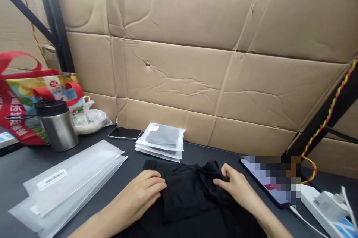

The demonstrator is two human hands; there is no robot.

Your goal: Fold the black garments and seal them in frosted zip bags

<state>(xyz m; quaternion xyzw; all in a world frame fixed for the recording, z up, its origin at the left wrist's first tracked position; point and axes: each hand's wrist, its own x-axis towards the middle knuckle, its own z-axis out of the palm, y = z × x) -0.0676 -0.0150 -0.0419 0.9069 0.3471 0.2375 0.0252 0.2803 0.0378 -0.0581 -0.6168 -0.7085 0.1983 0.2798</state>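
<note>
A black garment (190, 200) lies partly folded on the dark table in front of me, its near part running out of the bottom of the view. My left hand (140, 195) rests on its left side, fingers stretched together over the cloth, thumb hidden. At the upper right of the garment, my right hand (235, 184) is closed, pinching bunched fabric between thumb and fingers. Just beyond the garment is a small stack of frosted plastic bags (160, 139) with dark contents. Flat frosted bags (69, 182), the top one with a barcode label, lie to the left.
A phone (125, 133) lies at the back. Left stand a steel tumbler (58, 128), a tied plastic bag (91, 118) and a colourful tote bag (22, 107). To the right are a charging tablet (263, 182) and a power strip (316, 202). Cardboard (179, 66) walls off the back.
</note>
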